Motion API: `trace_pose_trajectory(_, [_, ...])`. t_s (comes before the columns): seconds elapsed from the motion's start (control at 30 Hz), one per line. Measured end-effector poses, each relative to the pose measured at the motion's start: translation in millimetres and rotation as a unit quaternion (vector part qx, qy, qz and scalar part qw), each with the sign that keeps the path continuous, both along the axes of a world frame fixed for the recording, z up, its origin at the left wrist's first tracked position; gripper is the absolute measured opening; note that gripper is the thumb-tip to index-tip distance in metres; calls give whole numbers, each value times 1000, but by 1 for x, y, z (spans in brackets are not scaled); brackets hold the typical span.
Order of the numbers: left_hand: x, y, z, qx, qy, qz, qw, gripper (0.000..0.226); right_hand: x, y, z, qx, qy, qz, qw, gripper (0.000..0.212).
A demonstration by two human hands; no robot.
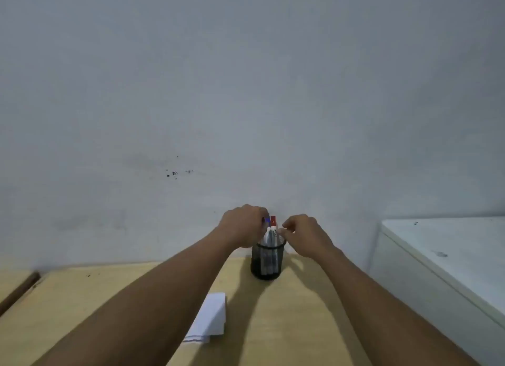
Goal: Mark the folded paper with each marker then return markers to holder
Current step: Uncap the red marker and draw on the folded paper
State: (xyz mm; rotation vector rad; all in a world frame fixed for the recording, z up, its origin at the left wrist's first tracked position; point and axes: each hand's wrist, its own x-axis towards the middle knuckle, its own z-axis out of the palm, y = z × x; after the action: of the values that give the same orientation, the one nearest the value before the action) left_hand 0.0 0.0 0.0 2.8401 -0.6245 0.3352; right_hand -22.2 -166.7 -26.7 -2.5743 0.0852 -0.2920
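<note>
A black mesh holder (267, 262) stands on the wooden table near the wall, with markers upright in it. A blue-capped marker (266, 220) and a red-capped marker (273, 221) stick up above its rim. My left hand (241, 227) is curled over the holder, its fingers pinching the blue-capped marker at the top. My right hand (306, 237) hovers just right of the markers with thumb and forefinger close together, holding nothing that I can see. The folded white paper (211, 318) lies on the table nearer me, partly under my left forearm.
The tan wooden table (287, 324) runs up to a pale grey wall. A white cabinet or appliance (451, 256) stands at the right, its top higher than the table. A dark gap (19, 292) cuts the table's left part.
</note>
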Motion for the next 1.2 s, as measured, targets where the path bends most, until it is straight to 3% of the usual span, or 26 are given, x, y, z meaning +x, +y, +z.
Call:
trace_pose_trajectory(0.2, [43,-19,-21,12,39,-18,999,33,47,3,-22,64,42,9,997,33])
trace_pose_trajectory(0.33, [51,-16,-33,-45,23,-32,998,33,52,4,-31,154,-1,-22,988,19])
trace_pose_trajectory(0.43, [43,-15,-27,-92,22,-39,995,39,43,7,-25,216,-25,-29,976,24])
trace_pose_trajectory(0.53, [26,-12,-5,-171,11,-32,985,44,26,13,-1,162,-62,-13,985,22])
trace_pose_trajectory(0.63, [2,-5,29,-263,-11,-44,964,35,0,25,37,122,-95,26,988,26])
trace_pose_trajectory(0.8, [-50,22,85,-369,-33,-62,927,28,-52,52,91,212,-110,95,966,19])
trace_pose_trajectory(0.9, [-81,49,108,-396,-53,-47,916,26,-83,77,112,207,-94,134,965,21])
trace_pose_trajectory(1.1, [-119,99,127,-429,-96,13,898,26,-120,133,137,205,-153,119,959,11])
trace_pose_trajectory(1.2, [-127,120,128,-435,-98,47,894,27,-126,159,138,209,-159,103,959,21])
